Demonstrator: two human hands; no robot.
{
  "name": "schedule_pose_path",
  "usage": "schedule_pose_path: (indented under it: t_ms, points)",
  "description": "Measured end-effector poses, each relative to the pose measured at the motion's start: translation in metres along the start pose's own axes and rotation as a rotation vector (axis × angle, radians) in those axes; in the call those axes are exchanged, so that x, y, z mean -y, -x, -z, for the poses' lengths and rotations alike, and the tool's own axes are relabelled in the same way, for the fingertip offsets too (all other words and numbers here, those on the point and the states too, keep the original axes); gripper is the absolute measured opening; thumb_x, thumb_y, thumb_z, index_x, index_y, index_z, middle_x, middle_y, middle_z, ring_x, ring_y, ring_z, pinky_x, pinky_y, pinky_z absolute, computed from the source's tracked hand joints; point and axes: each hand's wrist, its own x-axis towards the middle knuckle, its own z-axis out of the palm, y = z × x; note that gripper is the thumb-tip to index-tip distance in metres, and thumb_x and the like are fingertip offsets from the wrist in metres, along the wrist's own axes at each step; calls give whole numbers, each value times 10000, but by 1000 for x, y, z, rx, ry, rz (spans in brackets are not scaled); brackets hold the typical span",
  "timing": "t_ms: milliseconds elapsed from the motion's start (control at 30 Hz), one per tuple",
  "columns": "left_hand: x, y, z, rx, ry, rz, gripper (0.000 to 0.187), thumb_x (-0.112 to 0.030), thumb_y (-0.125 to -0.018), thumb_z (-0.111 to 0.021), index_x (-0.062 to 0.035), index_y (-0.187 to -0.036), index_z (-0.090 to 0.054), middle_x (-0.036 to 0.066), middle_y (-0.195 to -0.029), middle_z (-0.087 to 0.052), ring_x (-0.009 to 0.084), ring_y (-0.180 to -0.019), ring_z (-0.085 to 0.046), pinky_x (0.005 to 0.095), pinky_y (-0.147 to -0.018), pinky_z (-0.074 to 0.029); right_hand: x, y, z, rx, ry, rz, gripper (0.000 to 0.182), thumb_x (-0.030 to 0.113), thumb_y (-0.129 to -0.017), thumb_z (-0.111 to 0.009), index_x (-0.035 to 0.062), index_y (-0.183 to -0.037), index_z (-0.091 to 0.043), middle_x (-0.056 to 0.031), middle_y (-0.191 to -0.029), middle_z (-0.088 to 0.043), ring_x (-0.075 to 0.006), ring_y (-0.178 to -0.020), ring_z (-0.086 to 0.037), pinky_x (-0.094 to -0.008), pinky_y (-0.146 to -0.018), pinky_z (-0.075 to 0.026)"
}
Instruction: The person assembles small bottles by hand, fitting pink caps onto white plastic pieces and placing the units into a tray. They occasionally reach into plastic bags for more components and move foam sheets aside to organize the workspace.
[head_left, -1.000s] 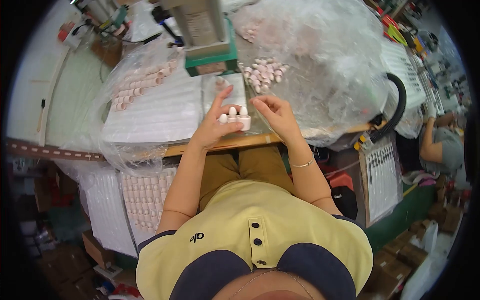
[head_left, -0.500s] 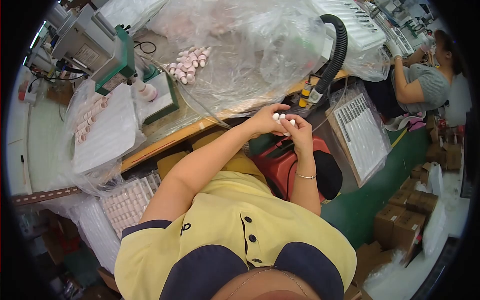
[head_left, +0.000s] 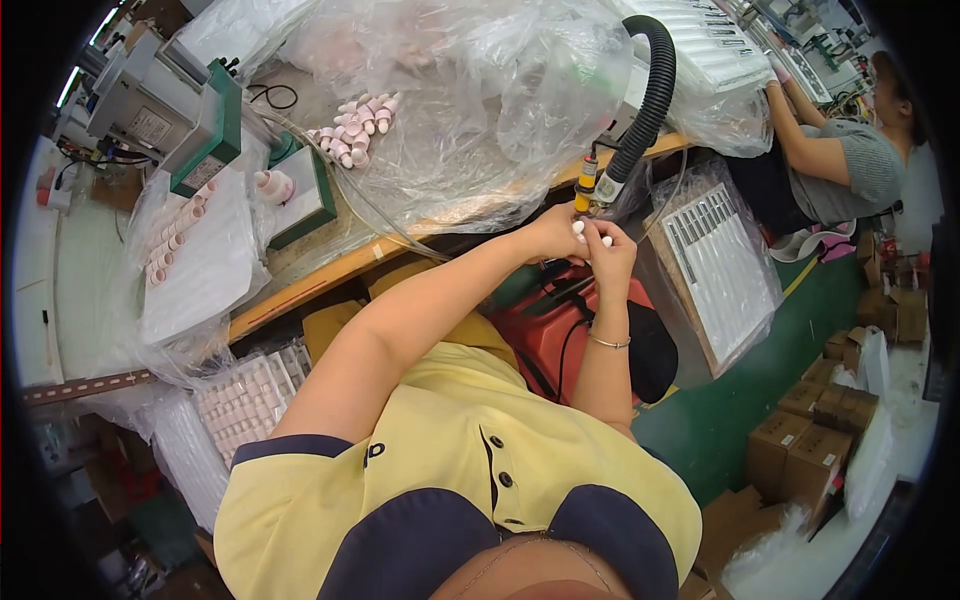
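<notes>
My left hand point(head_left: 553, 236) and my right hand point(head_left: 612, 258) meet just below a yellow-and-black nozzle point(head_left: 586, 185), which hangs at the end of a black corrugated hose point(head_left: 658, 90). Small white rounded pieces point(head_left: 579, 228) show at the fingertips of both hands. My left fingers are curled around some of them, partly hidden. Another white piece point(head_left: 607, 241) sits at my right fingers, which are pinched together. To the left, pink-and-white dropper caps point(head_left: 355, 128) lie heaped on the plastic-covered bench.
A green-and-grey press point(head_left: 205, 140) stands at the left, a pink-and-white part point(head_left: 273, 186) on its base. Rows of pink pieces point(head_left: 172, 240) lie beside it. A red box-like object point(head_left: 545, 335) is below my hands. A bagged tray point(head_left: 715, 270), cartons point(head_left: 795, 445) and a seated co-worker point(head_left: 835, 160) are right.
Both hands have moved slightly up and right, closer under the nozzle. The white pieces are now less exposed between the fingers. The whole view has shifted a little.
</notes>
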Motion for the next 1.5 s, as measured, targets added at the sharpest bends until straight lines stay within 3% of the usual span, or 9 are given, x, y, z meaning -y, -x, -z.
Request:
schedule_pose_path:
  t_ms: [200,300,467,533,833,1233,1333,1400,1500]
  points:
    - [5,26,10,-130,120,-107,620,-27,-660,-771,5,-1215,-496,119,-1014,-610,185,-852,-632,316,-720,-564,3,7,-17,-98,-539,-351,275,206,-914,-496,-17,-870,-650,-97,-832,-637,-185,-732,-630,-293,-645,-520]
    - [29,36,10,-51,561,-210,571,3,-648,-754,8,-1173,-530,130,-1021,-594,231,-862,-632,337,-679,-582,0,16,-32,-37,-947,-449,351,288,-923,-454,2,-1107,-538,-169,-1067,-601,-272,-872,-646,-306,-665,-567]
    - [22,144,28,-307,279,-410,493,-80,-641,-775,-33,-1100,-598,75,-1000,-630,158,-873,-609,293,-745,-531,59,72,-97,-29,-764,-533,165,192,-930,-493,33,-911,-537,-5,-758,-522,-85,-503,-460,-195,-404,-349]
    - [24,229,55,-471,-44,-532,461,-187,-654,-769,-70,-1076,-626,40,-1023,-644,134,-936,-594,286,-818,-476,52,70,-88,353,-508,-355,240,235,-960,-468,11,-926,-549,13,-652,-481,-65,-438,-393,-196,-380,-294]
    - [140,639,28,-2092,-412,507,364,-67,-638,-750,-69,-982,-632,109,-924,-671,223,-882,-643,304,-798,-487,145,67,-169,381,-355,284,307,253,-962,-505,-17,-847,-595,23,-561,-417,-33,-454,-291,-177,-408,-199]
    - [266,747,48,-1881,-523,826,311,-89,-715,-698,-111,-1020,-644,156,-948,-657,328,-891,-622,385,-786,-481,152,43,-226,536,-93,414,293,250,-953,-521,-15,-917,-642,13,-600,-458,-39,-527,-371,-176,-483,-275]
    - [269,736,29,-2105,-627,736,255,-123,-778,-661,-80,-1029,-649,153,-1013,-641,330,-973,-594,378,-825,-466,124,-23,-243,501,196,498,301,271,-918,-568,-5,-1019,-635,-36,-679,-537,-108,-602,-488,-230,-540,-387]
    - [279,721,18,-2146,-608,905,332,-197,-836,-616,-59,-1137,-603,181,-1157,-572,340,-1113,-509,391,-909,-417,102,-70,-252,253,839,984,342,289,-872,-617,42,-1109,-616,-106,-831,-612,-212,-733,-580,-331,-659,-467]
    - [325,707,15,-2225,-833,753,448,-282,-892,-558,-41,-1266,-507,204,-1247,-498,335,-1194,-427,402,-985,-353,50,-145,-263,654,893,744,377,303,-844,-636,95,-1156,-599,-155,-995,-617,-285,-839,-601,-389,-752,-472]
